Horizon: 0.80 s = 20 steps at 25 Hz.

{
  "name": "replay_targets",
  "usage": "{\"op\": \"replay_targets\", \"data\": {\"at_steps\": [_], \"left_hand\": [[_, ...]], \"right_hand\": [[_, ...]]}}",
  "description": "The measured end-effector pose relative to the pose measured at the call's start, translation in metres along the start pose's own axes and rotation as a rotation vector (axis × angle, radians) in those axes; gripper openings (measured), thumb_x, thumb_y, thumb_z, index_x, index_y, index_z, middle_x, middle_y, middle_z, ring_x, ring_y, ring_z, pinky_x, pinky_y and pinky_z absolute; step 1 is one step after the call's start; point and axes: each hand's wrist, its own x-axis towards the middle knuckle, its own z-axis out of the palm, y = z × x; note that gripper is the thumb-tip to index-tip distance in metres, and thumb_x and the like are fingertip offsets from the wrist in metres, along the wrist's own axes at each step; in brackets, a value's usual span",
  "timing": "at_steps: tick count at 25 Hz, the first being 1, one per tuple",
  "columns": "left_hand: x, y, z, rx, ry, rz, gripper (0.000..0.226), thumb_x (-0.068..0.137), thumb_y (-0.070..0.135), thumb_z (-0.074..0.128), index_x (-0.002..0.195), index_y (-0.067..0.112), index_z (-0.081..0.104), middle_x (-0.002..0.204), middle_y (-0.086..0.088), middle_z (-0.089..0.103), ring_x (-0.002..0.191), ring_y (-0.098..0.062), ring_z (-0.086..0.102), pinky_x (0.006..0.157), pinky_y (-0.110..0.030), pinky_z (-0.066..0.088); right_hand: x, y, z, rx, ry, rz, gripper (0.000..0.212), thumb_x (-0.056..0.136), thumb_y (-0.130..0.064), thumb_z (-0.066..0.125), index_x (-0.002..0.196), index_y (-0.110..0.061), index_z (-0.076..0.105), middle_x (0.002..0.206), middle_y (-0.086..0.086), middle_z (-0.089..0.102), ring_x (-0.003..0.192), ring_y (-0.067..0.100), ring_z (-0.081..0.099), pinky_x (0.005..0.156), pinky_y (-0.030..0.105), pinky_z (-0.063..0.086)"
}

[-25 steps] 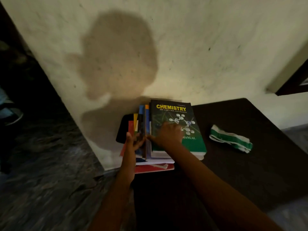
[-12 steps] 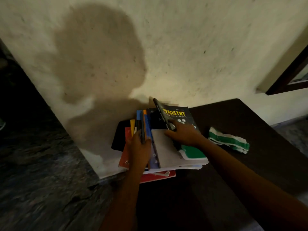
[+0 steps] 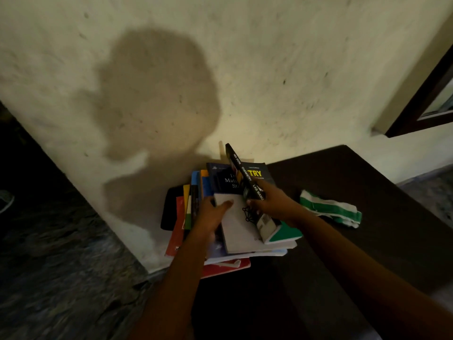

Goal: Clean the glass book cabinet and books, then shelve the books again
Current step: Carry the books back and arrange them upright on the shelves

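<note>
Head cam, the only view we've got: our right hand [image 3: 272, 204] has its fingers curled round the Chemistry lab manual [image 3: 247, 179], thumb on the spine side. The manual is tipped up on edge on top of the book stack [image 3: 180, 224], probably so it comes off alone. Our left hand [image 3: 210, 213] sits on the stack with its thumb laid across the pale book [image 3: 241, 233] just underneath, we'd guess to stop the pile sliding. We can't tell how the other fingers lie. Right of the stack, on the dark table [image 3: 367, 182], lies a green-and-white cloth [image 3: 331, 209], handy for wiping. The glass cabinet isn't in view.
</note>
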Motion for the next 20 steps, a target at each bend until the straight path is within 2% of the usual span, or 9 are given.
{"op": "replay_targets", "data": {"at_steps": [2,3,5,7,9,11,12,16,20], "left_hand": [[-0.001,-0.004,0.006,0.012,0.035,0.018,0.053,0.083,0.013,0.069,0.129,0.010,0.043,0.125,-0.015,0.055,0.110,-0.033,0.056,0.094,-0.049,0.048],[-0.002,-0.004,0.009,0.013,0.047,0.029,0.060,0.083,0.011,0.068,0.135,0.011,0.038,0.128,-0.016,0.053,0.112,-0.034,0.055,0.092,-0.048,0.048],[-0.006,-0.006,0.012,-0.009,0.061,0.066,0.064,0.086,0.008,0.064,0.140,0.015,0.031,0.133,-0.017,0.048,0.115,-0.036,0.052,0.092,-0.048,0.047],[-0.016,-0.005,0.015,-0.038,0.041,0.111,0.065,0.089,0.009,0.061,0.144,0.020,0.028,0.136,-0.017,0.046,0.113,-0.037,0.053,0.089,-0.046,0.048],[-0.031,0.000,0.018,-0.023,0.006,0.199,0.063,0.090,0.008,0.058,0.144,0.022,0.029,0.135,-0.014,0.046,0.101,-0.031,0.057,0.076,-0.037,0.052],[-0.052,0.006,0.024,0.016,-0.081,0.315,0.058,0.091,0.004,0.055,0.142,0.021,0.032,0.124,-0.010,0.049,0.080,-0.018,0.057,0.057,-0.022,0.052],[-0.061,0.007,0.028,0.019,-0.137,0.346,0.057,0.090,0.002,0.055,0.139,0.023,0.035,0.120,-0.010,0.051,0.075,-0.015,0.058,0.053,-0.021,0.052],[-0.093,0.007,0.065,0.015,-0.392,0.382,0.050,0.085,-0.006,0.057,0.120,0.029,0.048,0.108,-0.015,0.065,0.076,-0.026,0.066,0.072,-0.043,0.055],[-0.113,-0.005,0.156,0.215,-0.627,0.406,0.062,0.079,0.000,0.067,0.134,0.022,0.048,0.123,-0.012,0.061,0.089,-0.027,0.066,0.081,-0.045,0.055]], "right_hand": [[-0.006,0.000,-0.002,0.005,-0.012,-0.006,0.059,0.089,-0.012,0.058,0.141,-0.023,0.031,0.103,0.002,0.053,0.085,0.012,0.057,0.068,0.017,0.050],[-0.010,0.000,-0.002,-0.006,-0.013,-0.013,0.060,0.089,-0.013,0.059,0.141,-0.025,0.031,0.107,0.005,0.055,0.088,0.013,0.057,0.071,0.018,0.050],[-0.019,-0.001,-0.002,-0.075,-0.002,-0.024,0.060,0.089,-0.016,0.060,0.142,-0.026,0.032,0.122,0.011,0.054,0.100,0.019,0.057,0.082,0.023,0.048],[-0.034,-0.001,-0.004,-0.164,0.062,-0.040,0.056,0.091,-0.019,0.058,0.142,-0.025,0.034,0.129,0.011,0.053,0.110,0.021,0.055,0.087,0.021,0.042],[-0.058,0.000,-0.012,-0.215,0.196,-0.071,0.054,0.092,-0.018,0.055,0.142,-0.025,0.035,0.128,0.009,0.057,0.112,0.022,0.057,0.085,0.017,0.040],[-0.093,0.006,-0.024,-0.203,0.376,-0.090,0.054,0.092,-0.016,0.055,0.141,-0.024,0.035,0.121,0.012,0.061,0.104,0.024,0.061,0.085,0.023,0.044],[-0.113,0.012,-0.031,-0.191,0.453,-0.080,0.054,0.091,-0.015,0.054,0.141,-0.024,0.035,0.118,0.013,0.063,0.100,0.025,0.063,0.085,0.026,0.046],[-0.208,0.041,-0.062,-0.172,0.662,0.112,0.055,0.092,-0.018,0.054,0.141,-0.032,0.033,0.116,0.006,0.063,0.099,0.021,0.063,0.084,0.022,0.046],[-0.288,0.098,-0.088,-0.149,0.836,0.344,0.054,0.093,-0.021,0.053,0.141,-0.036,0.032,0.114,0.003,0.063,0.088,0.016,0.063,0.072,0.017,0.046]]}}
